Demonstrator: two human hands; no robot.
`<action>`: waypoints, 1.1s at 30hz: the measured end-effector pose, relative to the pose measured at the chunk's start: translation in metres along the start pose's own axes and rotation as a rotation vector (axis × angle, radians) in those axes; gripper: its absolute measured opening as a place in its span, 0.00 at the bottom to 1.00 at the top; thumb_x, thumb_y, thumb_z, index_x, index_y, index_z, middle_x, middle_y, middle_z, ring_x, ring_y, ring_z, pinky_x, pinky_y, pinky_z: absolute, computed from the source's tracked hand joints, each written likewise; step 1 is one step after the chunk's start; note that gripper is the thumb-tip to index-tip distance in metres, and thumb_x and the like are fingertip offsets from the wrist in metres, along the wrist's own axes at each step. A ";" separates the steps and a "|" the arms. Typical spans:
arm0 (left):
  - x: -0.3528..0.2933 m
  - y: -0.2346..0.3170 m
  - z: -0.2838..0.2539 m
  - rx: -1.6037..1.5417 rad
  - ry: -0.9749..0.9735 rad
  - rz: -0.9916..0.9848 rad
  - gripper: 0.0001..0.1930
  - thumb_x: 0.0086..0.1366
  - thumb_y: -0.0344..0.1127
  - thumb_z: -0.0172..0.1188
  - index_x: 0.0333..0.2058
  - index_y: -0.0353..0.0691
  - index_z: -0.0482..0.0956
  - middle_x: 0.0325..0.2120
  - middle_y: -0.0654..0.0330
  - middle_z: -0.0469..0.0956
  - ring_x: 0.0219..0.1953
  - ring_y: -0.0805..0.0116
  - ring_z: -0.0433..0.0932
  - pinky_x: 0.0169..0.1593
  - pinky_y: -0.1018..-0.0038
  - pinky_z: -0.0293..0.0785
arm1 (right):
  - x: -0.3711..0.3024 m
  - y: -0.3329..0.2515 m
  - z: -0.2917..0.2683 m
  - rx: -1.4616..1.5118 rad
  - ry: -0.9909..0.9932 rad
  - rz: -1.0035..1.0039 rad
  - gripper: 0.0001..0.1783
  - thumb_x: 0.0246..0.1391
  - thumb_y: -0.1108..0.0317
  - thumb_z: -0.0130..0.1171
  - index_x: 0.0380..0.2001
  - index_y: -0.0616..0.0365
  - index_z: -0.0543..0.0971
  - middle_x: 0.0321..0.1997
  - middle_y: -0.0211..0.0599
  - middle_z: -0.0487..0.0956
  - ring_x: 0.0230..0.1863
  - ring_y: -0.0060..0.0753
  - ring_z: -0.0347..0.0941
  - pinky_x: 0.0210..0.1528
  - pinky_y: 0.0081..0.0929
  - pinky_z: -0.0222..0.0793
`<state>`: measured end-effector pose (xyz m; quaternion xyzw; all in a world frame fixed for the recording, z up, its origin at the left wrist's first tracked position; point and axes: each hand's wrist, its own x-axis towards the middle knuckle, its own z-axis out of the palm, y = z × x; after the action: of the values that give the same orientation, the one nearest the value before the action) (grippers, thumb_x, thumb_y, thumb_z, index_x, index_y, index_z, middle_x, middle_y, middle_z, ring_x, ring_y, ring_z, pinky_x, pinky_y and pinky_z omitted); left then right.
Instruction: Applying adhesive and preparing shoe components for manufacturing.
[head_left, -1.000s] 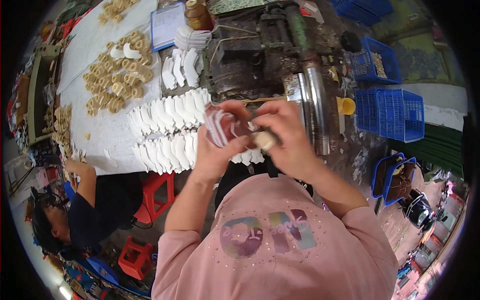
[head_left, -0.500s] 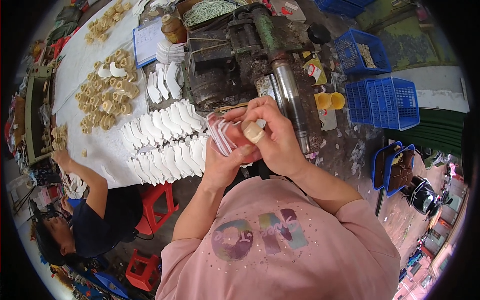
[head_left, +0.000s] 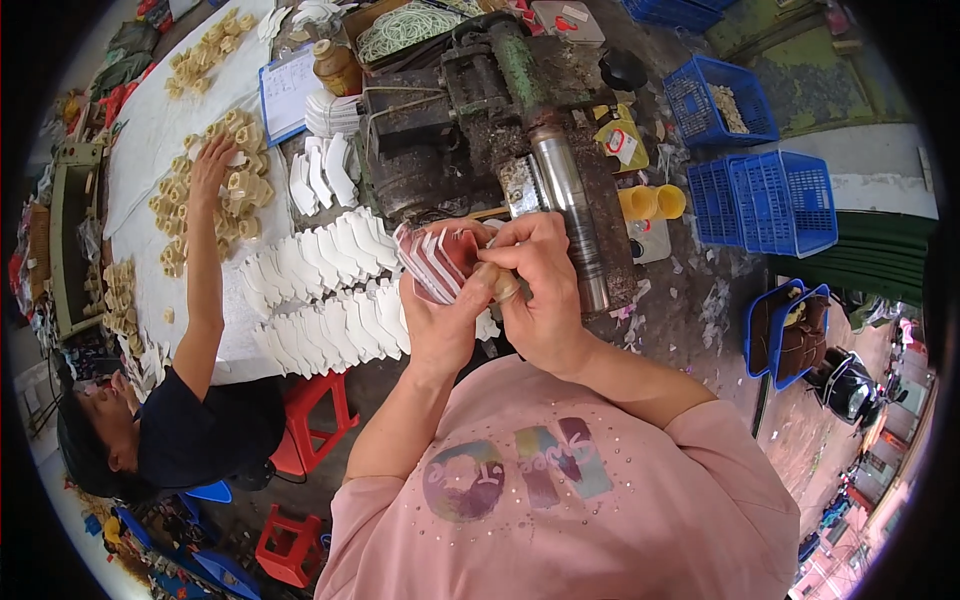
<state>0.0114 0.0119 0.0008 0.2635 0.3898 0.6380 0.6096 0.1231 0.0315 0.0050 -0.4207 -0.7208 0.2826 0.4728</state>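
My left hand is closed around a stack of bent, reddish pieces with white edges, held in front of my chest. Close against it, my right hand grips a small beige moulded piece whose underside my fingers hide. The right fingertips meet the near edge of the stack; whether they pinch one of its pieces cannot be made out. Just left of my hands, white curved pieces stand in two long rows on the table.
Beyond my hands sits a dark, greasy machine with a shiny metal cylinder. A co-worker's hand rests at a heap of beige pieces. Blue crates stand at right, a red stool at lower left.
My right hand has turned and lowered the beige piece, its fingers now nearer the stack. The stack has shifted slightly left. The co-worker's arm has swung from the table's left edge onto the heap.
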 end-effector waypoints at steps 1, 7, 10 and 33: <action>-0.001 0.000 0.000 0.001 -0.001 0.000 0.20 0.54 0.28 0.62 0.45 0.32 0.68 0.36 0.60 0.73 0.36 0.75 0.72 0.38 0.78 0.72 | 0.001 0.000 -0.001 0.001 0.002 0.000 0.07 0.48 0.70 0.58 0.32 0.57 0.73 0.36 0.37 0.69 0.40 0.40 0.64 0.43 0.38 0.55; 0.004 0.004 0.004 0.030 0.127 -0.046 0.16 0.55 0.29 0.62 0.42 0.34 0.71 0.33 0.63 0.73 0.33 0.77 0.73 0.37 0.79 0.71 | 0.006 -0.002 -0.028 0.449 -0.117 0.307 0.03 0.51 0.77 0.50 0.30 0.60 0.69 0.37 0.41 0.70 0.40 0.33 0.67 0.43 0.27 0.64; 0.017 0.003 -0.027 0.247 0.256 -0.071 0.16 0.54 0.28 0.61 0.41 0.35 0.71 0.31 0.64 0.74 0.33 0.76 0.73 0.38 0.77 0.71 | 0.024 0.012 -0.076 0.407 -0.050 0.299 0.02 0.56 0.76 0.48 0.33 0.59 0.68 0.36 0.34 0.74 0.34 0.22 0.70 0.36 0.21 0.66; 0.022 0.040 -0.183 1.200 0.144 0.220 0.27 0.44 0.22 0.61 0.48 0.37 0.68 0.43 0.50 0.70 0.46 0.53 0.72 0.50 0.66 0.68 | 0.014 0.076 -0.107 -0.219 -0.112 0.566 0.10 0.53 0.79 0.49 0.38 0.60 0.74 0.36 0.30 0.75 0.39 0.20 0.69 0.44 0.19 0.63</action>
<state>-0.1633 0.0034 -0.0713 0.5557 0.6916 0.3826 0.2579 0.2439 0.0815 -0.0077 -0.6369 -0.6263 0.3463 0.2867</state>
